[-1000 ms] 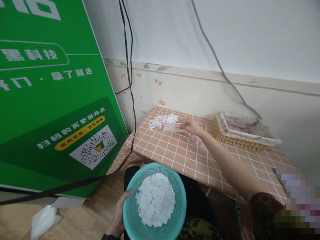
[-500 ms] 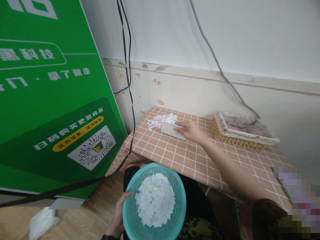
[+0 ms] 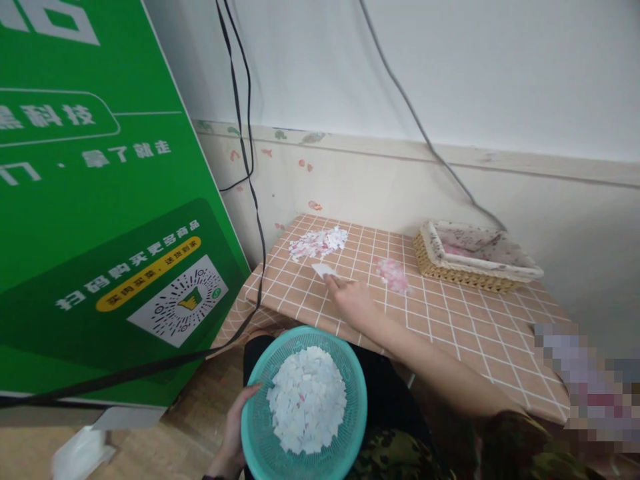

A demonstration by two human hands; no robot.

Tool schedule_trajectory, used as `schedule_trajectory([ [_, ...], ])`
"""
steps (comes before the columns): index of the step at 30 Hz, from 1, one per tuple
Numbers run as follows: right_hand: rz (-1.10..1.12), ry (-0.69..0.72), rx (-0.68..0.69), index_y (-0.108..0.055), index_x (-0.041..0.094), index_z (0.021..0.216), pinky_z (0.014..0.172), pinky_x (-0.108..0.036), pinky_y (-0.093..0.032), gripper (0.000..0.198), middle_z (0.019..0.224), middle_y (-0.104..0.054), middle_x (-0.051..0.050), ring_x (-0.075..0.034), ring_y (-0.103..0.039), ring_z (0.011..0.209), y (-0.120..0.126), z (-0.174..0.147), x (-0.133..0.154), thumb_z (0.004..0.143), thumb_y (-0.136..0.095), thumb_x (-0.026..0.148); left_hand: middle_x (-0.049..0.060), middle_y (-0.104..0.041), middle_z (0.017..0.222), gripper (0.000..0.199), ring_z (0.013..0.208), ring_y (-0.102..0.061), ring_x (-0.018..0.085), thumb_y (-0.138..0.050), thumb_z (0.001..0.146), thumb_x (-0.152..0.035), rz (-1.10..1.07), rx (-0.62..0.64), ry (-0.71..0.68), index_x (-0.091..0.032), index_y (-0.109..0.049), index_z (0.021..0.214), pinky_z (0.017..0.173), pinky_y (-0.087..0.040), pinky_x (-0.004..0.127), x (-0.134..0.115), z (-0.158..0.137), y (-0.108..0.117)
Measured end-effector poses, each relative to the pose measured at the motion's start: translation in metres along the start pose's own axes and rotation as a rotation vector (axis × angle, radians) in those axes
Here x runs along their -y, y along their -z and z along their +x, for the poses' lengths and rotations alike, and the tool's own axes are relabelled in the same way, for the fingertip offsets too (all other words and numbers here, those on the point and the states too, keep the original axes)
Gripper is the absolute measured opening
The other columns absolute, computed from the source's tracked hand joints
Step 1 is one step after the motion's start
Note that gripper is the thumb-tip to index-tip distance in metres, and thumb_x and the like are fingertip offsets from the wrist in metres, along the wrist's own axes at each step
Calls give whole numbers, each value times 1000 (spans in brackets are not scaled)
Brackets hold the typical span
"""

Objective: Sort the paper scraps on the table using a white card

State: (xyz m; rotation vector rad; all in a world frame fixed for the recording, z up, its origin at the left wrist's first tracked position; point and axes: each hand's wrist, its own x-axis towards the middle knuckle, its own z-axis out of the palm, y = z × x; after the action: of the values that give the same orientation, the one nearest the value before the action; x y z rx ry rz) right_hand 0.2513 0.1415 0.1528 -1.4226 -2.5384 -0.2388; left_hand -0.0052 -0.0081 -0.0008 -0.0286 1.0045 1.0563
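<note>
My left hand (image 3: 235,423) grips the left rim of a round teal plastic colander (image 3: 356,407), which rests over my lap. A heap of small white paper scraps (image 3: 307,400) fills its middle. Out over the table, my right hand (image 3: 350,301) pinches a flat, white, card-like piece (image 3: 324,269), partly covered by the fingers. Just beyond its tip lies a loose pile of white and pink paper scraps (image 3: 319,243), apart from the card. To the right of the hand is a pinkish-white patch of small bits (image 3: 393,275).
A lined wicker basket (image 3: 465,277) stands at the back right of the checked tablecloth (image 3: 440,330). Black cables (image 3: 256,220) hang at the left, before a green printed panel (image 3: 110,220). A white plastic bag (image 3: 83,457) lies on the floor.
My right hand has drawn the white card back from the scrap pile, towards me and slightly left. The pinkish patch, hidden before, now shows. My left hand keeps its hold on the colander.
</note>
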Motion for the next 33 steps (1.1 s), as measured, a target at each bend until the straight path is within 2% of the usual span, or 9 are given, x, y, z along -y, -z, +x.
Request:
schedule_trajectory([
  [3, -64, -161, -4, -48, 16, 130, 62, -33, -44, 47, 101, -68, -15, -23, -65, 70, 6, -14, -39, 84, -39, 9, 5, -72, 63, 14, 57, -65, 21, -68, 68, -27, 11, -16, -7, -13, -70, 70, 61, -52, 34, 2, 1, -3],
  [5, -139, -288, -58, -55, 15, 123, 63, -32, -43, 40, 88, -70, -15, -24, -64, 69, 11, -22, -59, 86, -39, 14, 5, -71, 60, 13, 55, -65, 21, -68, 68, -27, 38, -42, -15, -14, -69, 68, 59, -51, 33, 3, 1, -5],
  [7, -151, -388, -127, -61, 15, 114, 61, -31, -41, 35, 79, -69, -13, -24, -63, 67, 17, -24, -72, 88, -38, 20, 5, -72, 60, 13, 55, -65, 21, -68, 68, -27, 57, -55, -23, -14, -69, 67, 58, -51, 33, 4, 1, -6],
  [9, -66, -431, -192, -65, 17, 109, 61, -30, -41, 34, 76, -70, -11, -24, -63, 66, 23, -18, -76, 88, -39, 26, 6, -72, 62, 14, 56, -65, 22, -68, 68, -27, 67, -57, -34, -13, -70, 69, 59, -51, 33, 4, 1, -7],
  [14, 233, -335, -245, -67, 22, 107, 66, -29, -42, 32, 87, -72, -7, -22, -65, 74, 23, 18, -62, 87, -43, 30, 5, -73, 62, 12, 56, -65, 21, -70, 66, -24, 66, -95, -66, -12, -70, 69, 60, -51, 32, 3, 0, -10],
  [20, 255, -286, -206, -68, 20, 105, 67, -29, -42, 31, 89, -72, -9, -23, -65, 76, 6, 52, -58, 86, -44, 25, 6, -73, 64, 15, 63, -68, 25, -69, 66, -26, 50, -89, -36, -13, -71, 73, 65, -53, 37, 5, 0, -5],
  [25, 307, -274, -197, -69, 21, 106, 72, -30, -45, 30, 98, -72, -8, -24, -65, 83, 3, 56, -66, 86, -46, 26, 6, -73, 65, 17, 63, -68, 25, -70, 66, -28, 32, -71, -27, -13, -71, 74, 63, -53, 37, 7, 5, 1],
  [33, 369, -277, -193, -68, 20, 110, 79, -35, -48, 32, 103, -70, -9, -26, -66, 90, 0, 55, -76, 86, -50, 29, 5, -73, 61, 13, 54, -65, 21, -71, 65, -25, 56, -154, -46, -13, -70, 69, 59, -51, 33, 5, 1, -5],
])
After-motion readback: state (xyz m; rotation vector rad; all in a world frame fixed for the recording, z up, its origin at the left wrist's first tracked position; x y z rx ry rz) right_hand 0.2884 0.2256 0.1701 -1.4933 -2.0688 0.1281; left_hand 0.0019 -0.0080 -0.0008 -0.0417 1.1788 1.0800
